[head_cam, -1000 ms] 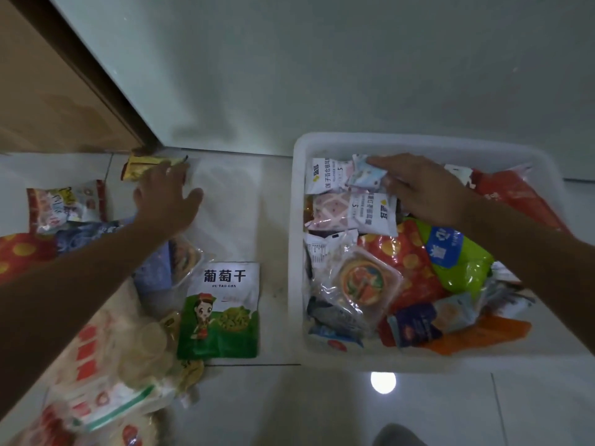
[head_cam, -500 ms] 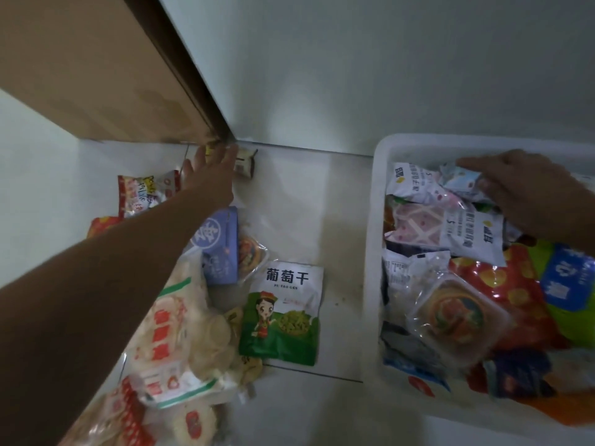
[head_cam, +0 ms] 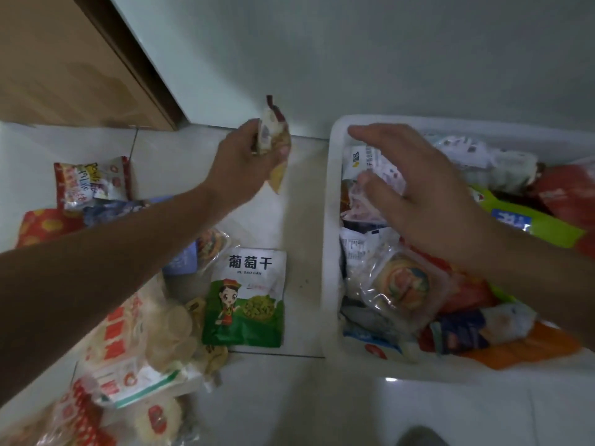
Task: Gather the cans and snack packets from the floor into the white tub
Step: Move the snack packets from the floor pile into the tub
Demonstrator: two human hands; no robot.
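Observation:
My left hand (head_cam: 244,156) holds a small yellow and white snack packet (head_cam: 273,143) in the air above the floor, left of the white tub (head_cam: 331,220). The tub stands at the right and is packed with several snack packets. Over its left half hovers my right hand (head_cam: 415,194), fingers spread, holding nothing. On the floor left of the tub lies a green and white raisin packet (head_cam: 248,297). A heap of packets (head_cam: 128,342) stretches under my left forearm, with a red and white packet (head_cam: 91,183) farther back.
A pale wall (head_cam: 354,59) runs just behind the tub. A brown wooden door (head_cam: 64,66) stands at the back left. The floor is glossy white tile (head_cam: 289,407). A dark shape (head_cam: 418,437) shows at the bottom edge.
My left hand has picked the small packet up from the floor by the door corner and lifted it rightward toward the tub. My right hand has risen off the packets in the tub.

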